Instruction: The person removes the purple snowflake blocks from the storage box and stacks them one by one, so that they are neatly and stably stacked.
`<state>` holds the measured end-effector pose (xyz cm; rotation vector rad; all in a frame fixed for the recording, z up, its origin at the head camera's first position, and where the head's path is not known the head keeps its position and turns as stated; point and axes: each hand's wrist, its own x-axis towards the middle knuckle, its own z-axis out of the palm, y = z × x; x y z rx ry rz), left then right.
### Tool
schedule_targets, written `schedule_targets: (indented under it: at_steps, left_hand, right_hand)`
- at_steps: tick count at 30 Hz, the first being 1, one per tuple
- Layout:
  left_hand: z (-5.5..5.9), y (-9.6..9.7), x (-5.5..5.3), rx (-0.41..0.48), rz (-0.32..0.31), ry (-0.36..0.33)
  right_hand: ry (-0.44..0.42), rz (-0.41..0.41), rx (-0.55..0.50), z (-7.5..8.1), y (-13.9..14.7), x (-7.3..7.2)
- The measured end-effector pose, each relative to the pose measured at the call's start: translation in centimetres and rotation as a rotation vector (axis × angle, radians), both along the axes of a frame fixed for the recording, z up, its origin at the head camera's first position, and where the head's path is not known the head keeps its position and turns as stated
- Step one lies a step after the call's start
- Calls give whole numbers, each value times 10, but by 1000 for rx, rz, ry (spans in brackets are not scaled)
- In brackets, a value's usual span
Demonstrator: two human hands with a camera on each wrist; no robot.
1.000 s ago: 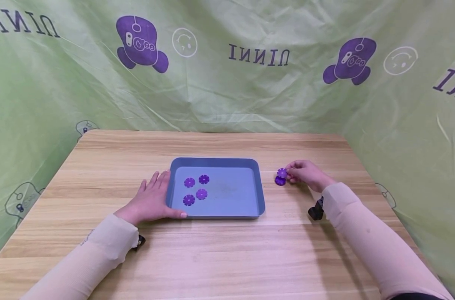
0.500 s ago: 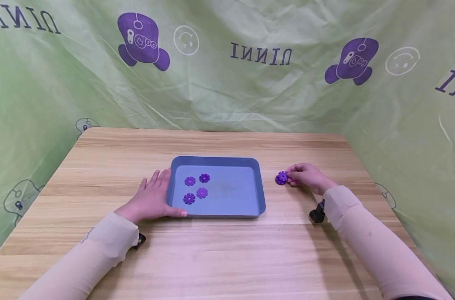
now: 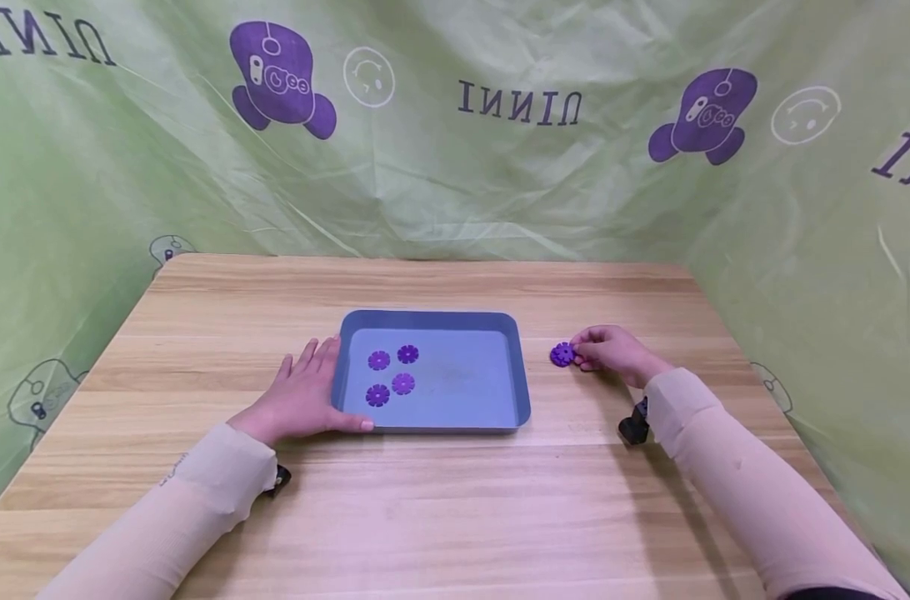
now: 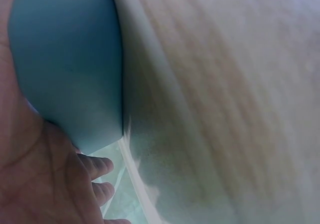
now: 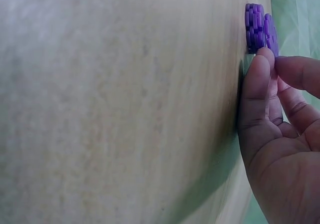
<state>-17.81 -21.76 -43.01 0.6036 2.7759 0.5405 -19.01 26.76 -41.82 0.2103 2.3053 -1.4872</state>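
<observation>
My right hand (image 3: 612, 350) pinches a purple notched plastic snowflake disc (image 5: 271, 34) between thumb and fingertip. It is held close over a small stack of similar purple discs (image 5: 253, 29), which lies on the table to the right of the tray. From the head view the pinched disc covers much of the stack. My left hand (image 3: 303, 402) rests at the near left corner of a blue-grey tray (image 3: 466, 392), fingers extended along its left side and thumb along its front edge. Several purple discs (image 3: 378, 395) lie flat and apart in the tray's left half.
The tray stands on a wood-grain table (image 3: 455, 508). A pale green printed curtain (image 3: 425, 183) hangs behind the table and along both sides. A small black device (image 3: 633, 427) sits under the right wrist.
The right hand has lowered the pinched disc onto or just over the stack, so the two now overlap more in the head view. The left hand and tray keep their places.
</observation>
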Motion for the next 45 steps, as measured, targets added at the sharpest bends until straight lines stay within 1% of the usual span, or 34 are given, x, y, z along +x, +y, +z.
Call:
schedule_targets:
  at_steps: [8, 23, 37, 45]
  left_hand:
    - [3, -2, 1, 7, 10, -4]
    - [2, -3, 3, 14, 8, -11]
    - [2, -1, 1, 21, 2, -17]
    - [0, -1, 0, 20, -3, -15]
  right_hand:
    - [18, 27, 37, 5, -6, -1]
    - [33, 50, 54, 2, -7, -4]
    - [16, 44, 85, 5, -7, 0]
    - [20, 42, 83, 5, -4, 1]
